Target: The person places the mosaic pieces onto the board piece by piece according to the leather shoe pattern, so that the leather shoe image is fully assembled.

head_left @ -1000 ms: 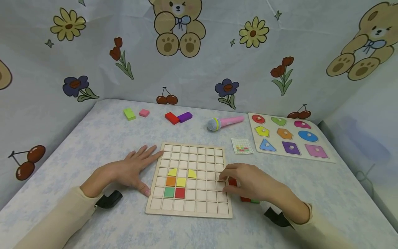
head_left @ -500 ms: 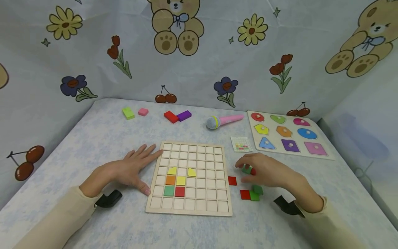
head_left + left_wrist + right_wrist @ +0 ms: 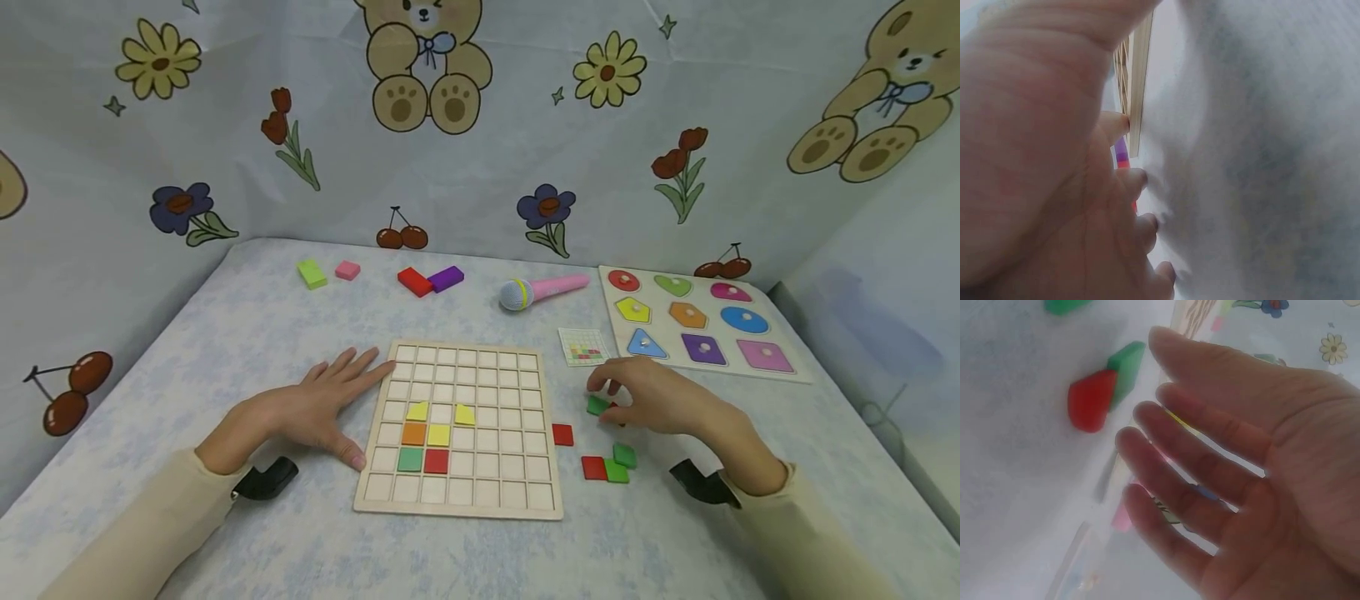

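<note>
A wooden grid board [image 3: 495, 515] lies mid-table, bearing yellow, orange, green and red pieces in its left half. My left hand [image 3: 318, 412] is spread flat at the board's left edge, thumb and forefinger touching the frame. My right hand [image 3: 660, 396] hovers right of the board with loosely bent fingers, holding nothing. Just beneath its fingertips are a green piece [image 3: 597, 405] and a round-edged red piece [image 3: 1091, 401], partly hidden in the head view. A red square tile [image 3: 562, 435] sits against the board's right edge. Nearer me lie another red tile [image 3: 593, 468] and two green tiles [image 3: 617, 472].
Behind the board lie a small pattern card [image 3: 583, 347], a pink toy microphone [image 3: 547, 289] and a knobbed shape puzzle [image 3: 757, 364]. Farther left are red [image 3: 415, 282], purple [image 3: 447, 278], pink [image 3: 347, 270] and lime [image 3: 312, 274] blocks. A printed cloth hangs behind the table.
My right hand has moved from the board's right edge rightward and away from me, over the loose green and red pieces, uncovering the nearer tiles. The left hand has stayed put.
</note>
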{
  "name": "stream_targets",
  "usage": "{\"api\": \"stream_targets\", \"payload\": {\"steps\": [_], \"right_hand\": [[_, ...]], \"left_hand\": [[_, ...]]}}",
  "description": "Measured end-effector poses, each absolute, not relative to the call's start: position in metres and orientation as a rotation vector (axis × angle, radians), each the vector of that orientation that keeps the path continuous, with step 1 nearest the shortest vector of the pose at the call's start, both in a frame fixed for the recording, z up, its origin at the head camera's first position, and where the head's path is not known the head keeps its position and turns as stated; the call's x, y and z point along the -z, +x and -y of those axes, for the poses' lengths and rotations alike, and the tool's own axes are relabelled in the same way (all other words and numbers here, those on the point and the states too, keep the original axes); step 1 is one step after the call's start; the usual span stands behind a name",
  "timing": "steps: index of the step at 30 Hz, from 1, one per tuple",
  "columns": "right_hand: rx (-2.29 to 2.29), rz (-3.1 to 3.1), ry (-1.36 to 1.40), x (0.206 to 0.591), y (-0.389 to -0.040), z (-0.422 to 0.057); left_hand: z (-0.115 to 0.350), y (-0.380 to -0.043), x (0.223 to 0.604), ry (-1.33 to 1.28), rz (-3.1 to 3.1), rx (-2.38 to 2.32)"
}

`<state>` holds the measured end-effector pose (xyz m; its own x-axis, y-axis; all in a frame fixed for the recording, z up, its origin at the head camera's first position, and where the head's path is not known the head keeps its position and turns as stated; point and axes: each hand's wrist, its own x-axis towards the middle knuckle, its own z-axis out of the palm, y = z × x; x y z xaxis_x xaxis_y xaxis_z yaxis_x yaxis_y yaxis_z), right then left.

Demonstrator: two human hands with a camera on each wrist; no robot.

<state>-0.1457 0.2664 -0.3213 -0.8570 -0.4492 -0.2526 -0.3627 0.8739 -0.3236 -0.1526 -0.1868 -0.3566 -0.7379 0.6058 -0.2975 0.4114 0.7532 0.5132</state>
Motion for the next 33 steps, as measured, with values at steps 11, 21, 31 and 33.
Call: {"api": "stream_targets", "payload": {"steps": [11, 21, 31, 33], "right_hand": [[0.413, -2.696, -0.615, 0.33, -0.15, -0.269], [0.405, -2.718, -0.637, 0.334, -0.149, -0.264], [0.403, -2.698, -0.581, 0.329, -0.147, -0.269], [0.406, -2.689, -0.551, 0.328, -0.147, -0.272]], "left_hand": [[0.188, -0.153, 0.358, 0.809, -2.479, -0.628], [0.188, -0.153, 0.356, 0.824, -2.507, -0.589], [0.189, -0.153, 0.357, 0.802, -2.486, -0.621], [0.189, -0.153, 0.357, 0.801, -2.488, -0.618]]}}
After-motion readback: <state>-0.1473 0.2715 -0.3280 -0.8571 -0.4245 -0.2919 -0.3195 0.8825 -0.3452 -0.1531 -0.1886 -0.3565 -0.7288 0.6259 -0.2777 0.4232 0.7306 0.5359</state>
